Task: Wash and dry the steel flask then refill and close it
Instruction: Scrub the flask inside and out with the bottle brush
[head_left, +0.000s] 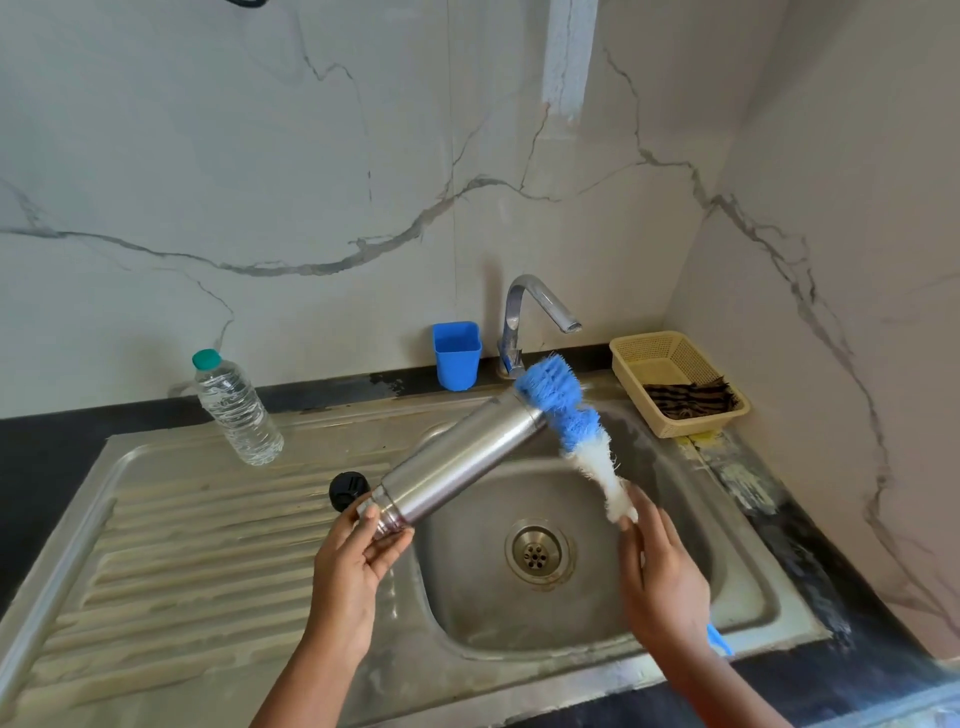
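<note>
The steel flask (457, 460) hangs tilted over the sink (748, 587), left hand (350, 561) fingers gripping its near end. Right hand (662, 571) fingers clasp the bottle brush (571, 415), whose bristles sit beside the flask's far mouth. Best to steady the flask and line the brush up with the opening before pushing in.

Dark counter (47, 441) w/ steel sink (171, 530): water bottle (236, 410), black cap (349, 490), blue cup (457, 355), basket (675, 384).

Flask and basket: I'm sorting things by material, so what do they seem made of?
Flask: likely stainless steel, brushed silver finish with soft reflections. Basket: seems moulded plastic, matte beige, with a perforated lattice wall.
</note>
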